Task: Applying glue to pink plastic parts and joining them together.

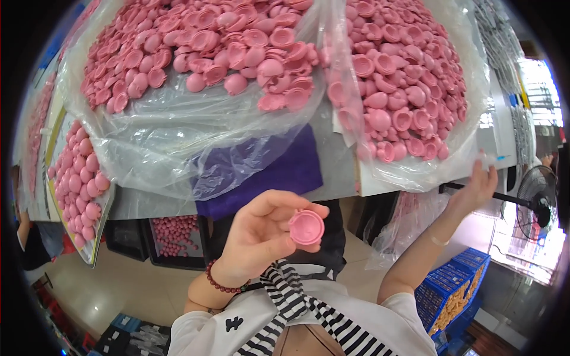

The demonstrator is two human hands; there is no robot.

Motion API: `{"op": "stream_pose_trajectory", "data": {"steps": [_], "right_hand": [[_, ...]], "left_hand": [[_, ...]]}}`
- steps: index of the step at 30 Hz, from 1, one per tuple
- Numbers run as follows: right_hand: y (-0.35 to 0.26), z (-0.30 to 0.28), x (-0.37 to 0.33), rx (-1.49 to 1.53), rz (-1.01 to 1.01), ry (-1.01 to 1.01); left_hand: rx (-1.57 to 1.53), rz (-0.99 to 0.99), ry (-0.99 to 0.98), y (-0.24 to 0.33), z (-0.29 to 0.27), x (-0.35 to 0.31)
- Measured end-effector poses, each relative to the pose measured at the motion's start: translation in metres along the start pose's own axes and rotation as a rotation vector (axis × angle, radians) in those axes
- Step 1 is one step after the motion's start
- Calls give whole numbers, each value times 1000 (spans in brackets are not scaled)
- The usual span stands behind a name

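Note:
My left hand (261, 234), with a beaded bracelet on its wrist, pinches a pink hollow half-shell (306, 227) between thumb and fingers. The shell's round open side faces up, in front of my chest. My right hand (480, 183) is stretched far out to the right, past the table edge's corner, with its fingers apart. Close to its fingertips is a small clear thing with a thin blue tip (502, 158); whether the fingers touch it I cannot make out. Beyond my hands lie heaps of similar pink half-shells (237, 54) on clear plastic sheeting (142, 148).
A second heap of pink shells (404, 89) fills the right side. A purple cloth (285, 166) lies at the front edge. At left is a tray of pink pieces (77, 178); below stands a black bin (178, 260). Right are a black fan (539, 207) and blue crates (445, 279).

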State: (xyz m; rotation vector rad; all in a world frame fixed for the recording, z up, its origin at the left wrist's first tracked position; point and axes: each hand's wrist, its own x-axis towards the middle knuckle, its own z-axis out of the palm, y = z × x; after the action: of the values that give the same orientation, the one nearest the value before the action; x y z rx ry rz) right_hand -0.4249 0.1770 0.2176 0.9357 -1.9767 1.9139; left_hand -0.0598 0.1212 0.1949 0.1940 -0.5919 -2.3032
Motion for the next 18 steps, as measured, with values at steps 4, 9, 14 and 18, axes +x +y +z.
{"op": "stream_pose_trajectory", "data": {"steps": [4,9,14,18], "right_hand": [[76,-27,47,-194,103,-148],[27,-4,18,-474,-309,234],[-52,29,-34,-542,-676,-519],[-50,28,-33,-687,-462,-747]], "left_hand": [[535,295,122,-4,9,-2],[714,366,135,-1,9,-2],[504,262,137,0,5,-4],[345,206,83,-1,9,-2]]}}
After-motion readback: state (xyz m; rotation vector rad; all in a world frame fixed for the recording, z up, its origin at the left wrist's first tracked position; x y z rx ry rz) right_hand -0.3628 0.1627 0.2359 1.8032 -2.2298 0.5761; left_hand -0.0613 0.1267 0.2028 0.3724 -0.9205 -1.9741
